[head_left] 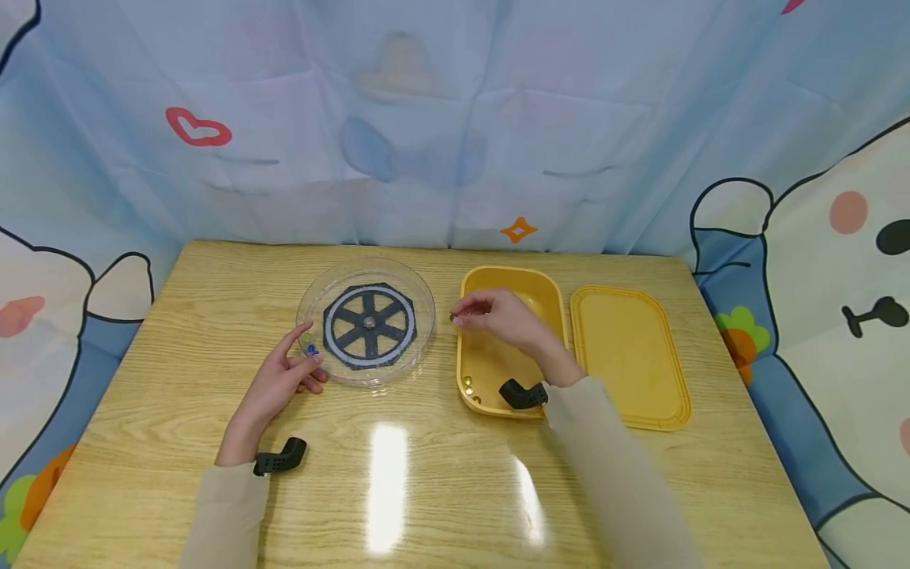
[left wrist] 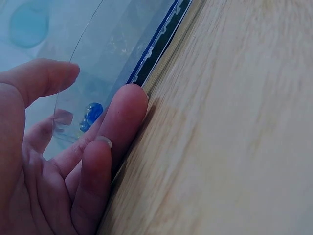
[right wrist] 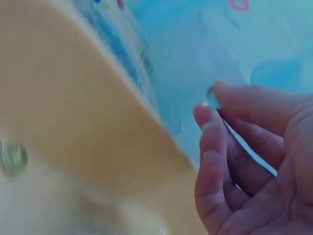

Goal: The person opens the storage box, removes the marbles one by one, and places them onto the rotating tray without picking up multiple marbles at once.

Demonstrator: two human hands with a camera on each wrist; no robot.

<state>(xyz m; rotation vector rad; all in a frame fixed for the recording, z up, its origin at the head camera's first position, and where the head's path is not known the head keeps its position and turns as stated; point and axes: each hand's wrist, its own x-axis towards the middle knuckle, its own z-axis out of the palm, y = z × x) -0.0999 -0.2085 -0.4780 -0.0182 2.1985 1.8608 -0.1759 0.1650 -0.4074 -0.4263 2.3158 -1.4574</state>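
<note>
My right hand (head_left: 501,316) pinches a small glass marble (right wrist: 212,98) between thumb and fingertips, above the left rim of a yellow plastic box (head_left: 562,312). Several more marbles (head_left: 468,382) lie in the box's near left corner. On the left, a round clear dish (head_left: 419,348) holds a dark six-spoked wheel-shaped piece (head_left: 370,346) with a pale ring. Blue marbles (left wrist: 93,113) and a greenish one sit inside the dish by its left wall. Against that wall rests my left hand (head_left: 280,379), its index finger extended at the rim and its other fingers loosely bent.
A flat yellow lid (head_left: 633,359) lies right of the box on the wooden table (head_left: 341,498). Behind the table hangs a light blue printed curtain (head_left: 441,158). Black wrist cameras (head_left: 522,393) sit on both wrists.
</note>
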